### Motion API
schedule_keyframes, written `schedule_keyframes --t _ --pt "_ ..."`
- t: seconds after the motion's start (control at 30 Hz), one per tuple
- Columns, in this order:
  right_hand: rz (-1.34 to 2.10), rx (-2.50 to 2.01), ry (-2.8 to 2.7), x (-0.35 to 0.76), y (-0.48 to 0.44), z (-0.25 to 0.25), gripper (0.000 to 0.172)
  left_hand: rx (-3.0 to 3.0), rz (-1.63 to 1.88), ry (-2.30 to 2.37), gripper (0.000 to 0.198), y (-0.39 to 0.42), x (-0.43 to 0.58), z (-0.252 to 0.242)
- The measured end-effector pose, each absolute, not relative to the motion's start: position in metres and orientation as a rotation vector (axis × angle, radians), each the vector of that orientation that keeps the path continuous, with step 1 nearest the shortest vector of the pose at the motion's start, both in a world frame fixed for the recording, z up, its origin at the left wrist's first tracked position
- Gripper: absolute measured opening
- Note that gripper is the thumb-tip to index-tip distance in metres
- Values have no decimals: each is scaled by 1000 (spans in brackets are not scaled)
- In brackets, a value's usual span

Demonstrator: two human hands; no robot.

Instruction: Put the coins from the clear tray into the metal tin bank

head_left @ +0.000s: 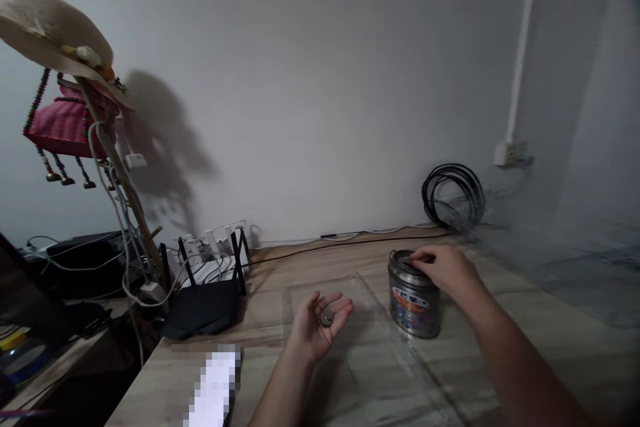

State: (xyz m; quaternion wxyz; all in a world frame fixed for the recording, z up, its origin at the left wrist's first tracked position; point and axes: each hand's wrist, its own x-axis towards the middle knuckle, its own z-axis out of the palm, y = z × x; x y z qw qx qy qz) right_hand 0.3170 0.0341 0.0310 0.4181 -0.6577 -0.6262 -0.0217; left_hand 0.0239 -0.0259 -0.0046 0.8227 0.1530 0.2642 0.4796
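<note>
My left hand point(320, 330) is turned palm up above the table, its fingers loosely curled. A round, silvery coin point(326, 317) rests on the fingers; whether others lie under it I cannot tell. To the right stands a metal tin point(414, 303), upright, with a printed label and a rim around its top. My right hand point(445, 270) reaches over that top, thumb and fingers pinched together against the lid point(407, 260). Whatever the pinch holds, if anything, is hidden by the fingers.
A clear plastic sheet point(350, 287) lies under my left hand. At the left are a black router point(203, 310), a phone point(215, 383) with a blurred screen, and a wooden stand point(120, 177) with a hat and cables. Coiled black cable point(429, 197) leans against the wall.
</note>
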Motion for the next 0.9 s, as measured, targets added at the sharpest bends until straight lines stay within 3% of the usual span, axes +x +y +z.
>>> schedule_keyframes --t 0.13,0.23,0.47,0.6,0.77,0.9 --pt "-246 -1449 -1553 293 20 42 21 328 1006 493 58 -26 20 -3" --pt "-154 -1188 -1622 251 4 42 25 322 1010 502 59 -24 18 -3" --pt "365 -952 -2343 168 -18 4 20 461 955 456 33 -22 22 -7" --pt "538 -1004 -2281 167 -10 -8 12 477 904 441 34 -21 26 -11" --pt "729 -1048 -2079 166 1 -14 13 370 965 539 19 -19 28 -16" --pt "631 -979 -2022 170 -3 -3 19 341 994 585 18 -19 26 -15"
